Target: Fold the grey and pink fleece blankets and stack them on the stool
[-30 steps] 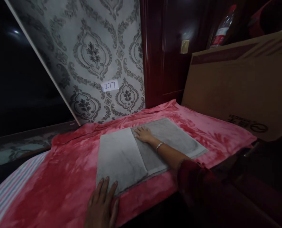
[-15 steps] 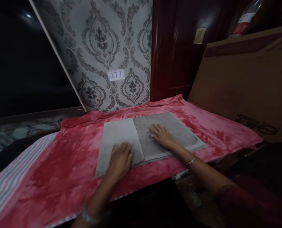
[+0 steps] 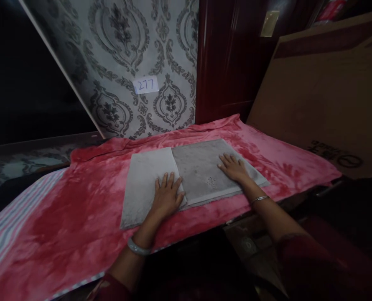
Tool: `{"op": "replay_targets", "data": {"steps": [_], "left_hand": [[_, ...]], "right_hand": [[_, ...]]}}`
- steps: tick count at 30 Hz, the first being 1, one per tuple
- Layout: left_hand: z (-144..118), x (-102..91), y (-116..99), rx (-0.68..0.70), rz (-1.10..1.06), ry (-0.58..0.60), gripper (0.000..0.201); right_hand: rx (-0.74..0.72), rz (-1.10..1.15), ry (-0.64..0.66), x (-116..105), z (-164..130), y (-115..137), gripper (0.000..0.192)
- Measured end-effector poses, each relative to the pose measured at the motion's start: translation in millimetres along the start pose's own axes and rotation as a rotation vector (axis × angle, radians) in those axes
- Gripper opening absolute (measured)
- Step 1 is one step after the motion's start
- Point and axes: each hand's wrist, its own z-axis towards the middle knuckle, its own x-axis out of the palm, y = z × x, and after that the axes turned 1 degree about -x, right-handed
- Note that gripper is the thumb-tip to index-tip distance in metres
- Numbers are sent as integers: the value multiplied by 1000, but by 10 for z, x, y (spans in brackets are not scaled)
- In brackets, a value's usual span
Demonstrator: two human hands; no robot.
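A grey cloth (image 3: 201, 167) lies flat on a red fleece blanket (image 3: 79, 217). Its left part (image 3: 142, 184) is folded over and looks lighter. My left hand (image 3: 167, 196) rests palm down, fingers spread, on the folded part near its right edge. My right hand (image 3: 234, 167) lies flat on the darker right part, near its right edge. A small embroidered mark (image 3: 210, 180) shows on the cloth between my hands. Each wrist wears a bangle.
A patterned grey panel (image 3: 136, 54) with a label "277" (image 3: 146, 85) leans behind the blanket. A dark red wooden door (image 3: 233, 62) stands at the back. A large cardboard box (image 3: 327, 92) sits at the right. A striped sheet (image 3: 4, 225) shows at the left.
My left hand slid from the cloth's near left corner up onto the folded part. My right hand moved right across the cloth, from the fold line to the right edge. The view shifted.
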Motion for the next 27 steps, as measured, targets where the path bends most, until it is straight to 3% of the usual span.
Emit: {"op": "replay_targets", "data": {"steps": [3,6,9,12,14,17,27], "left_hand": [[21,-3,-1,19,-15,-13,54],[28,9,20,38,-39,-38,51],[7,29,56,118,-99,-107,46],[-40,52,76,342,-208,-214,37],[-71,62,64,477,-264,-276,31],[-93,67,4,552,-259,-320,22],[-152,111,-124,583,-149,-377,11]], "right_hand": [[83,-7,-23,-71,-10,-185,62],[75,43,-42,-92,-124,-211,58],[-140,229,-159,-13,-393,-105,50],[-434,455,-306,116,-763,37,41],[-548,531,-363,173,-977,102,35],[-624,545,-392,184,-1141,140,30],[-743,409,-455,161,-1179,300,23]]}}
